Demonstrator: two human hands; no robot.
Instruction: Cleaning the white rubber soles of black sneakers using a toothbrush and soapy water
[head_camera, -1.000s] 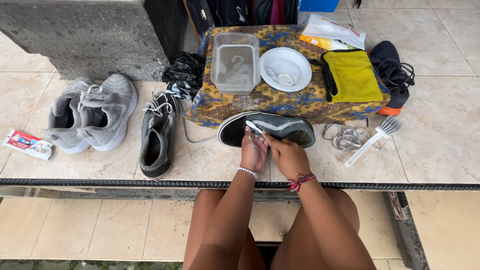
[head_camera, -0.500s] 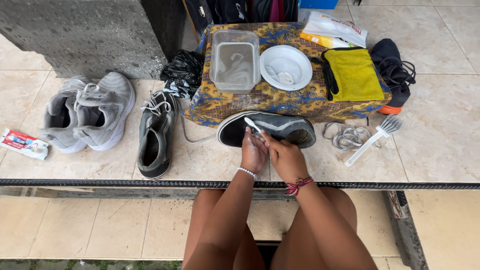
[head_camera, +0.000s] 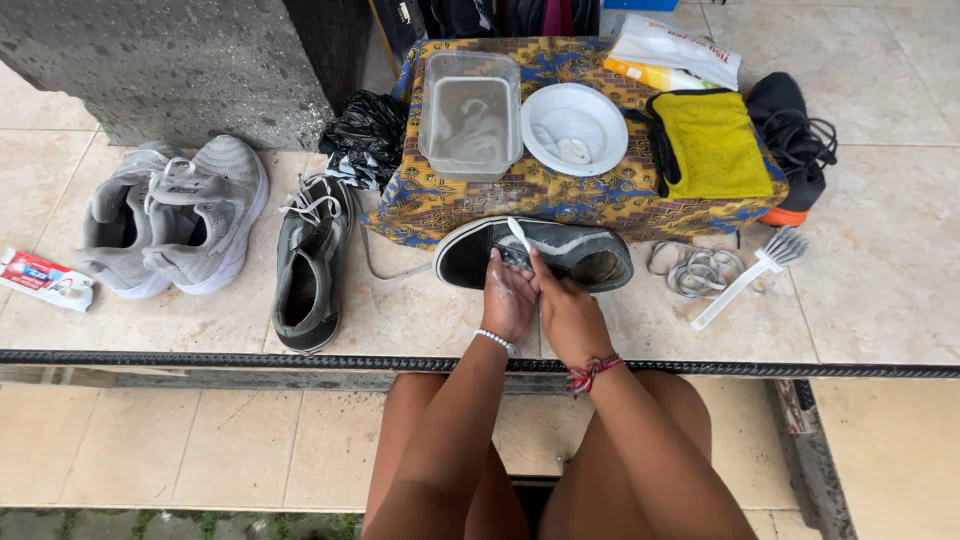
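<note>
A small flat red-and-white carton (head_camera: 45, 279) is seen lying on the tiles, far left of the patterned cloth (head_camera: 560, 195). A white plastic packet (head_camera: 675, 50) and a yellow-orange packet (head_camera: 650, 73) beneath it are laid at the cloth's far right corner.

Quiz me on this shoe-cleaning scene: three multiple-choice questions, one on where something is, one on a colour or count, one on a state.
1. Where is the white brush?
A. right of the black shoe
B. in the bowl
C. on the grey pair

2. What colour is the folded cloth?
A. red
B. yellow
C. white

3. How is the black shoe?
A. untouched
B. inside the tub
C. held by both hands

A: the brush lies on tiles to its right.
B: the cloth is yellow.
C: the left hand and right hand grip it.
</note>
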